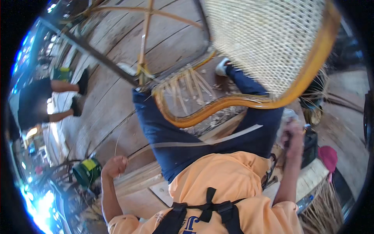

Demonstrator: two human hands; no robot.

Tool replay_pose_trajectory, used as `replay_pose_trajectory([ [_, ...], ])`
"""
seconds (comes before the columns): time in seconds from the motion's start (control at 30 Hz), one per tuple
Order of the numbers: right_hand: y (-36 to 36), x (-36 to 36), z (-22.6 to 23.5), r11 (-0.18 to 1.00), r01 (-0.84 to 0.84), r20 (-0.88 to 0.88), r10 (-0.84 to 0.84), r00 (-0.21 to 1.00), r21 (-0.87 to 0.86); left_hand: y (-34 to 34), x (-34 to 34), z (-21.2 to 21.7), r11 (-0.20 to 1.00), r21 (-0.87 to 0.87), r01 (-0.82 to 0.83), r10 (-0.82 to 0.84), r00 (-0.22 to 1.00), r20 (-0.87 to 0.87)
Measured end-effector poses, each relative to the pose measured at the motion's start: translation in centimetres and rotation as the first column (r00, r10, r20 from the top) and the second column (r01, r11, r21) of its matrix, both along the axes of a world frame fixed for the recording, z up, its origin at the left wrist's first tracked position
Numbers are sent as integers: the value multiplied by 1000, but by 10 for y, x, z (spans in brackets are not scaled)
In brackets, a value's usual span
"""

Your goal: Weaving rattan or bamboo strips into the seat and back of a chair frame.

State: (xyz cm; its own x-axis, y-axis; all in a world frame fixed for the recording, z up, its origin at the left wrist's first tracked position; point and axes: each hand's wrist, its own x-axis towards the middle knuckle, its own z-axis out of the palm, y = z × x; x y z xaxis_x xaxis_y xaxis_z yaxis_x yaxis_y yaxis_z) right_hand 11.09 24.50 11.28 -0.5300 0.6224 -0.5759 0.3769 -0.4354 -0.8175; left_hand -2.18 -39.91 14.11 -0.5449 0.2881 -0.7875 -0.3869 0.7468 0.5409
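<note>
A chair with a curved, honey-brown cane frame leans over my thighs, its woven cane panel at the upper right. Loose cane ends hang from the frame's left part. A long, pale cane strip crosses above my lap. At its left end, my left hand is closed in a fist around the strip, and a thin strand rises beside the fingers. My right hand is lifted to the right of my thigh, next to something whitish and translucent. Its fingers look curled but are smeared by motion.
Another person's legs are on the plank floor at the left. A green bucket stands near my left forearm. To the right are a pink cap, a dark bag and a bundle of cane strips.
</note>
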Motion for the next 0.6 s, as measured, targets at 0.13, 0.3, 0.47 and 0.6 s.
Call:
replay_pose_trajectory([
  [0.13,4,-1,29,1000,3,-263,-5,965,-6,87,-8,24,970,-109,-219,225,973,44],
  [0.3,-97,-29,43,866,-499,-312,483,818,32,197,-3,22,990,127,-67,57,995,77],
  [0.47,-163,-59,58,517,-820,-326,752,572,-246,238,5,28,739,528,-419,216,889,404],
  [0.6,-185,-88,59,632,-751,-232,714,661,-193,259,2,38,769,590,-246,30,936,351],
])
